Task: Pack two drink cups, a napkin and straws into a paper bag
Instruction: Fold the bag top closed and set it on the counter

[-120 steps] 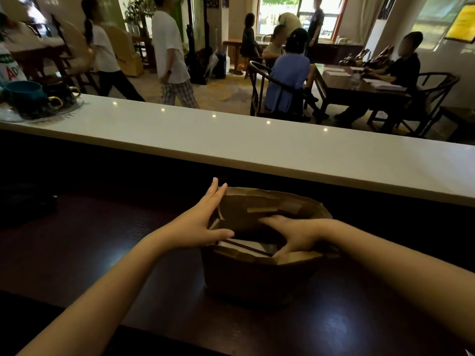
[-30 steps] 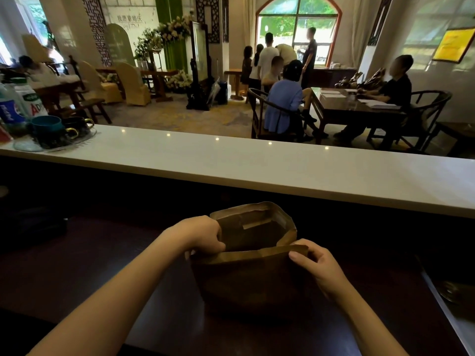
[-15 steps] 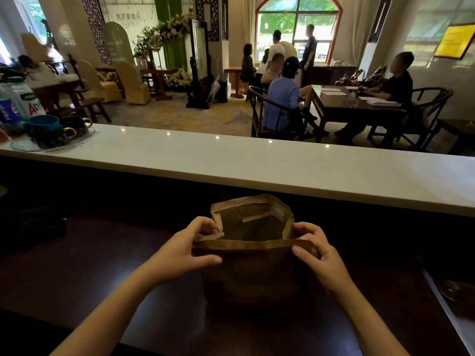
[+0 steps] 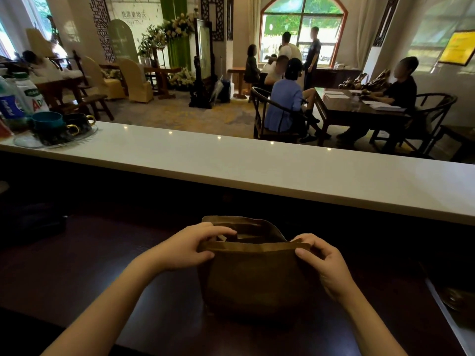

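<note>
You stand behind a dark polished wooden worktop (image 4: 77,265), with a long white stone counter ledge (image 4: 257,170) running across in front of you, dotted with small reflections of ceiling lights. Beyond it lies a patterned beige carpeted floor (image 4: 180,114). A tall arched window with a red-brown frame (image 4: 303,29) lets in daylight at the back. To your right stands a dark wooden rectangular table (image 4: 354,109) with round-backed dark wooden chairs (image 4: 431,116). To your left, beige fabric-covered chairs (image 4: 136,80) stand near a green draped flower display (image 4: 177,34).
</note>
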